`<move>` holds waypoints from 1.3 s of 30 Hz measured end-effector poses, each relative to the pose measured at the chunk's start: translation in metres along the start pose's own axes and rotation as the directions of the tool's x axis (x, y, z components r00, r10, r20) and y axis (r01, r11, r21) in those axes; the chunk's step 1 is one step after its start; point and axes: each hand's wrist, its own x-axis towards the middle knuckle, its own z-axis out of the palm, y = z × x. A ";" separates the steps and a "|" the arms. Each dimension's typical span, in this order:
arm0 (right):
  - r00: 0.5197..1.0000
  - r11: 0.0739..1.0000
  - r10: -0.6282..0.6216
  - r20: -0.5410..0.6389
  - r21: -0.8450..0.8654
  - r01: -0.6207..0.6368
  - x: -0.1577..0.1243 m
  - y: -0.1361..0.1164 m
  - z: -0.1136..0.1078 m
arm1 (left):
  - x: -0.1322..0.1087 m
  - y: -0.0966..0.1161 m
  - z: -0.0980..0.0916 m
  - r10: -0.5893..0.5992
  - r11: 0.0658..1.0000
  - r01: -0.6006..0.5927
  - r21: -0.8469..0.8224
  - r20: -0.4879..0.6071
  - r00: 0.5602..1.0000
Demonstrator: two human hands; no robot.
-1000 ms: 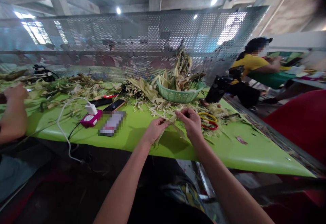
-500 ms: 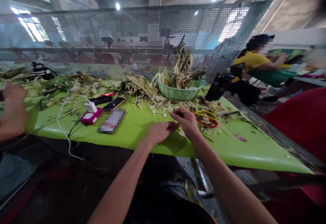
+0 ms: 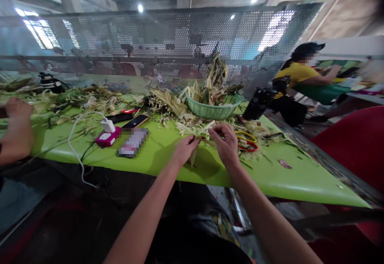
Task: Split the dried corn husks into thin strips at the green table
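Note:
My left hand (image 3: 185, 151) is closed in a pinch on a pale strip of corn husk (image 3: 193, 157), whose end hangs down over the green table (image 3: 168, 164). Just to the right, my right hand (image 3: 225, 141) pinches pale husk strips too, its thumb and fingertips pressed together; where the strips join between the hands is too small to make out. Beside my right hand lie scissors with red and yellow handles (image 3: 247, 147), partly covered by scraps. Beyond my hands stands a green plastic basket (image 3: 210, 111) filled with dried corn husks (image 3: 216, 74).
A magenta power socket (image 3: 107, 137) with a white charger and cable, and two phones (image 3: 133, 143), lie left. Husk scraps (image 3: 90, 96) spread along the back before a perforated metal screen (image 3: 162, 32). A black bottle (image 3: 258, 103) leans right. Another person's arm (image 3: 18, 128) rests far left; a yellow-shirted person sits right.
My hands have moved slightly apart and up. Pale husk strips now show between and below them, where they were mostly hidden before.

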 end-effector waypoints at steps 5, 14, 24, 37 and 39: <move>0.945 0.969 0.156 0.288 0.141 -0.203 0.000 0.004 0.006 | -0.001 0.000 0.002 -0.035 0.998 0.038 -0.057 0.058 0.998; 0.942 0.947 0.138 0.305 0.237 -0.216 0.000 0.008 0.008 | -0.003 0.008 0.004 -0.042 0.990 0.042 -0.138 0.004 0.999; 0.971 0.974 0.115 0.208 0.170 -0.152 0.002 0.008 0.005 | -0.003 0.009 0.006 -0.207 0.915 0.204 -0.349 0.029 0.978; 0.907 0.997 0.045 0.418 0.035 -0.066 -0.001 0.011 0.008 | 0.001 0.006 -0.002 -0.250 0.790 0.136 -0.597 -0.111 0.962; 0.910 0.999 0.032 0.414 0.017 -0.043 -0.001 0.012 0.008 | 0.001 0.005 -0.002 -0.246 0.808 0.137 -0.572 -0.117 0.962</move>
